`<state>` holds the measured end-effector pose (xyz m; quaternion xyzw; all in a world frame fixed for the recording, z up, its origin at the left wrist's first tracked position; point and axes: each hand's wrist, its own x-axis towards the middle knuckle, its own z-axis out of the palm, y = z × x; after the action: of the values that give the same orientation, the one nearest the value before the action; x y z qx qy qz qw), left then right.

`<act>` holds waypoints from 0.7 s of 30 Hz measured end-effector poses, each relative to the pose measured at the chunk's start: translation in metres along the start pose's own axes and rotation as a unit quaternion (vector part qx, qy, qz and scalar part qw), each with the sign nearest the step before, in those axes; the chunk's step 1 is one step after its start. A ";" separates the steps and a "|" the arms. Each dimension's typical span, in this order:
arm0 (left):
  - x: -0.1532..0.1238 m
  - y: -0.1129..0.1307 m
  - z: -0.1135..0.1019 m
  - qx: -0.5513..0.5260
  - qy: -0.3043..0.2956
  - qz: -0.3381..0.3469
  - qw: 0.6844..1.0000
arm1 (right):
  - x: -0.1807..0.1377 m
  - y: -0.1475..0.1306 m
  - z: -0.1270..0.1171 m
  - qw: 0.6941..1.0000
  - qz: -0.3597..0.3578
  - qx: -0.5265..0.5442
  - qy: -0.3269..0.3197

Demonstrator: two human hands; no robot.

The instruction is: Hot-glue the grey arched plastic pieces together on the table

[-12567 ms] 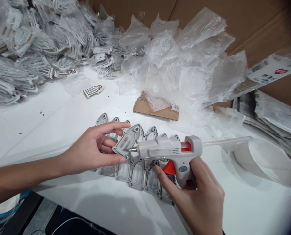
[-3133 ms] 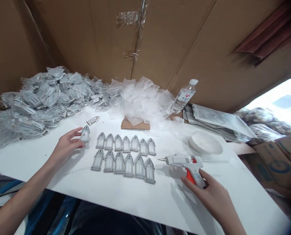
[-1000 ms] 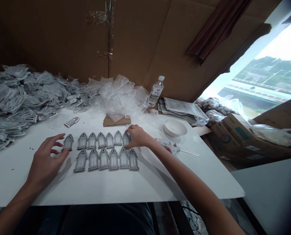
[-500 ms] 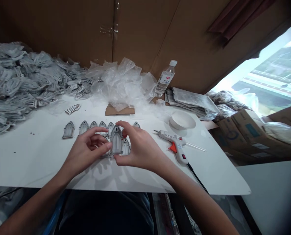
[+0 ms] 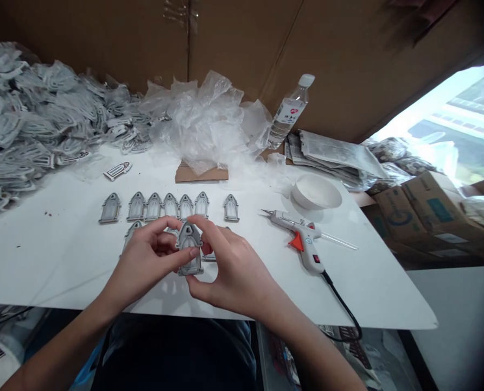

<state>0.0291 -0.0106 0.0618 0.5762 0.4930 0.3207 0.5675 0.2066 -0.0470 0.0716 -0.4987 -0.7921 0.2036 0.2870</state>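
Between both hands, above the white table [image 5: 71,260], I hold a small grey arch-shaped piece [image 5: 190,247] upright, like a miniature window frame. My left hand [image 5: 148,255] presses its thumb across the front, with the other fingers curled behind. My right hand [image 5: 234,260] grips it from the right, index finger at the top and thumb at the bottom edge. Behind the hands stands a row of matching arch pieces [image 5: 170,206], with one [image 5: 231,208] apart on the right and one [image 5: 110,208] apart on the left. Others are partly hidden beneath my hands.
A white glue gun [image 5: 297,233] with an orange trigger lies at right, its black cord [image 5: 343,304] hanging off the edge. Beyond it are a white bowl [image 5: 317,193], a water bottle [image 5: 288,114], crumpled plastic bags [image 5: 209,119] and a cardboard scrap [image 5: 201,172]. Bagged pieces [image 5: 34,119] heap at left.
My left thumb has moved onto the front of the held arch piece, which is now gripped by both hands slightly lower. The view has shifted, showing more of the row behind.
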 end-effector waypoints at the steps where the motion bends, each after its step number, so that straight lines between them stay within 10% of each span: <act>1: 0.001 -0.001 0.000 -0.001 -0.005 -0.006 1.000 | 0.000 0.001 0.001 1.000 0.001 0.003 -0.001; 21: 0.007 -0.014 -0.009 0.029 -0.039 -0.013 0.999 | 0.004 0.015 0.008 1.000 0.004 0.022 -0.018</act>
<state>0.0197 -0.0024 0.0478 0.5982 0.4872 0.2759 0.5733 0.2101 -0.0368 0.0571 -0.4916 -0.7908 0.2308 0.2824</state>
